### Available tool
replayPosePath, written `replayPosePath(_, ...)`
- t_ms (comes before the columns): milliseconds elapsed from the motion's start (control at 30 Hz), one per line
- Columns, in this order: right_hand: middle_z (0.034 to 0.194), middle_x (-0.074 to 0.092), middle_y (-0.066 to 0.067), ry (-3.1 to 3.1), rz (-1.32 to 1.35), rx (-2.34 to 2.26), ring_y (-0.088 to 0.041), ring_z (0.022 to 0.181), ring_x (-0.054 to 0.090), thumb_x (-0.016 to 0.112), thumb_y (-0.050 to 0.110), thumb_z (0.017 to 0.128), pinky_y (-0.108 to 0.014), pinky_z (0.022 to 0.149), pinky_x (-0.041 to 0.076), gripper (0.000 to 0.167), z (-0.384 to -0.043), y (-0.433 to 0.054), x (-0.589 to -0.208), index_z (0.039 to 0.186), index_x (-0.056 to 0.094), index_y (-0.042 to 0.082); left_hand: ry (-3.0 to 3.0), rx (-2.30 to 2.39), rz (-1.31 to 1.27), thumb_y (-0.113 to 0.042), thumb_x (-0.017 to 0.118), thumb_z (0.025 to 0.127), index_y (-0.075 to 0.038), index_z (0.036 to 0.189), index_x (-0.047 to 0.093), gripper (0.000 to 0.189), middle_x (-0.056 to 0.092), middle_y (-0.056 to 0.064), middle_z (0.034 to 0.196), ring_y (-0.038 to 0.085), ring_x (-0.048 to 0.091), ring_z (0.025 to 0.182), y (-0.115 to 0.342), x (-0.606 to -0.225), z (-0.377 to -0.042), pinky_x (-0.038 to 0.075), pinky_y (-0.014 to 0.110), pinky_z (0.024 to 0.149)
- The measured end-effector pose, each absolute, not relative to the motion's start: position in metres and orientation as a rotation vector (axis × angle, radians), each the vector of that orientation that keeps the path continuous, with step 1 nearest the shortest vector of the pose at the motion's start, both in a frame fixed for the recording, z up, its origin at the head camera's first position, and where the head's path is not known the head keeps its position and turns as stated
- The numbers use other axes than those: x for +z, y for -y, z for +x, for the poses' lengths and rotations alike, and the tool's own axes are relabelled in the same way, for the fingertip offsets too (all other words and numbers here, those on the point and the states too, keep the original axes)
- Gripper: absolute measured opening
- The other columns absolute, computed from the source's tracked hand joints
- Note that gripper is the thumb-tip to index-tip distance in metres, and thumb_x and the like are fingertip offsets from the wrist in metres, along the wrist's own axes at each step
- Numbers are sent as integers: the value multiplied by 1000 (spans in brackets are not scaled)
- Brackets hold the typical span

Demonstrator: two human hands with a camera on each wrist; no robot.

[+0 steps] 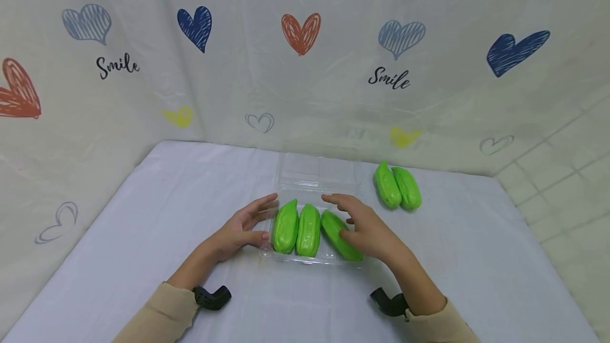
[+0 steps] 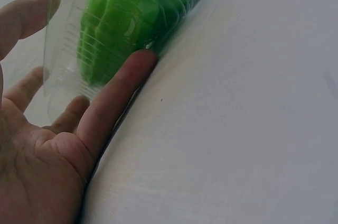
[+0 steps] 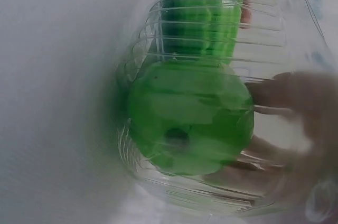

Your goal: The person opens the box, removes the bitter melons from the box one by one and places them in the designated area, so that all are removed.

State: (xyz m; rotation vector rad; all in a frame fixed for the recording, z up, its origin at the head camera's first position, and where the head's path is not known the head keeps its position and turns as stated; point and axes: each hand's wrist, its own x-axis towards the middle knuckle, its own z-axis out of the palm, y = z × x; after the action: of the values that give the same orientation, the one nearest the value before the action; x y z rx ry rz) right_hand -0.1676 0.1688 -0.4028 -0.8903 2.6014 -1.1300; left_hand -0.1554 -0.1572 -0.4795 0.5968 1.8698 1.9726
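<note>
A clear plastic clamshell box (image 1: 312,261) lies with its lid (image 1: 319,171) raised at the back. Three long green ridged vegetables lie inside: a left one (image 1: 285,229), a middle one (image 1: 308,232) and a slanted right one (image 1: 333,226). My left hand (image 1: 240,226) is at the box's left side, fingers spread, thumb against the wall; the left wrist view shows this hand (image 2: 58,150) close up. Over the box's right side is my right hand (image 1: 369,229), thumb at the slanted vegetable and index finger extended. Through the plastic, the right wrist view shows that vegetable's end (image 3: 190,121) and blurred fingers.
Two more green vegetables (image 1: 399,187) lie side by side at the back right of the white-covered table (image 1: 143,216). Behind it hangs a curtain (image 1: 333,94) printed with hearts. Each wrist carries a black camera mount.
</note>
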Motion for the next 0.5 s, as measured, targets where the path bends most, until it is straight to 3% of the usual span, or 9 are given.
replayPosePath(267,156,40,-7,-2625,-873,-1042,-39,135,47,62,-3,84,-51,94,52,73,-166,-167,-402,151,43,20,-1866,1972,589,-8,71,87,-15,160,19,91,18,13,165,39,19,150,158,-479,-156,54,41,92)
replayPosePath(500,157,38,-14,-2691,-890,-897,-34,143,39,64,1,84,-46,93,46,71,-164,-165,-402,150,45,20,-1868,1971,587,-9,72,87,-15,160,19,91,18,13,165,39,19,150,157,-479,-156,53,41,94)
